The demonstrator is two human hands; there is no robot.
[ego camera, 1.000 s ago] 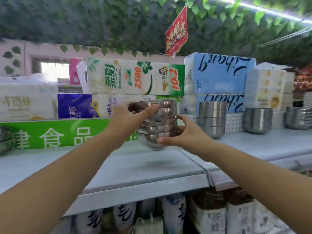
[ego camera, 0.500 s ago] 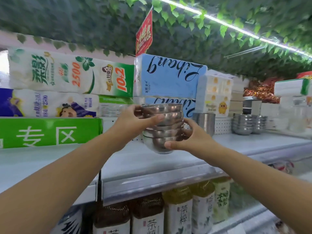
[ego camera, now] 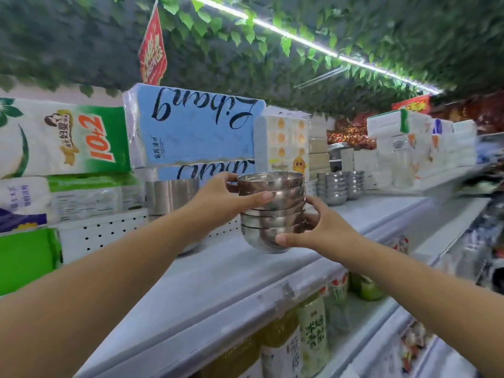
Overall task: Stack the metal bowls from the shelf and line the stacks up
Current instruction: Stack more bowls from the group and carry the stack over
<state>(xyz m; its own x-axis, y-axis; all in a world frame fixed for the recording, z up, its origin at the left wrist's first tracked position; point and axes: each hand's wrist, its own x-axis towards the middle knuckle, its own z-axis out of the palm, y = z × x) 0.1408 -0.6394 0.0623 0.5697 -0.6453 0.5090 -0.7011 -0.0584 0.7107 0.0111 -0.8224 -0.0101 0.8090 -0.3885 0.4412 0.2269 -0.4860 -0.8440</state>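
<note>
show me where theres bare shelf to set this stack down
Bare shelf runs under the held bowl stack, between the steel canisters and the standing bowl stacks, out to the front edge. Crowded along the back by the tissue packs.

A small grocery shop.
Long white metal shelves (ego camera: 218, 290) carry packaged tissue bundles (ego camera: 196, 126), bottled oil (ego camera: 311, 331), and a hanging red promotional sign (ego camera: 152, 50).

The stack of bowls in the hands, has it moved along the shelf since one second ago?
Yes. The bowl stack moved right: it was left of the steel canisters, now right of them.
</note>
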